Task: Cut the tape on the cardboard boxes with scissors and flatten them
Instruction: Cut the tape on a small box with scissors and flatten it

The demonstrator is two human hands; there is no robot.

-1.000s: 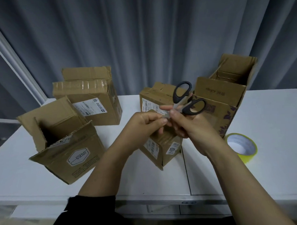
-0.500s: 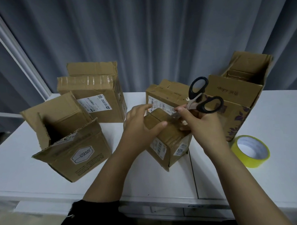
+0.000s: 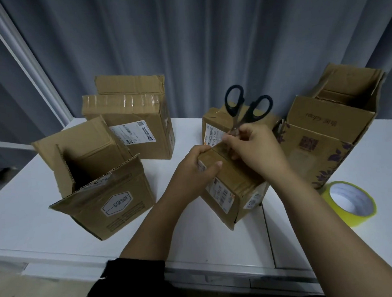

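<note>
Five cardboard boxes, one pair of scissors; small labelled box (image 3: 232,187) mid-table (image 3: 25,212), left hand (image 3: 196,170) gripping its top corner; right hand (image 3: 255,150) curled round black-handled scissors (image 3: 245,108) at the blades, handles up, above it; second labelled box (image 3: 214,123) just behind; open box (image 3: 103,197) left, taped box (image 3: 131,119) back-left, tall open box (image 3: 320,138) right; one yellow tape roll (image 3: 350,200) beside it.

Black handles on the scissors (image 3: 248,117) at centre frame, over a plain brown box (image 3: 234,176) with white barcode labels. On the right, the tall box (image 3: 320,129) shows purple leaf prints on brown. A bright yellow tape roll (image 3: 350,213) stands out on the white surface (image 3: 25,212), with a grey-blue curtain (image 3: 185,36) across the top.
</note>
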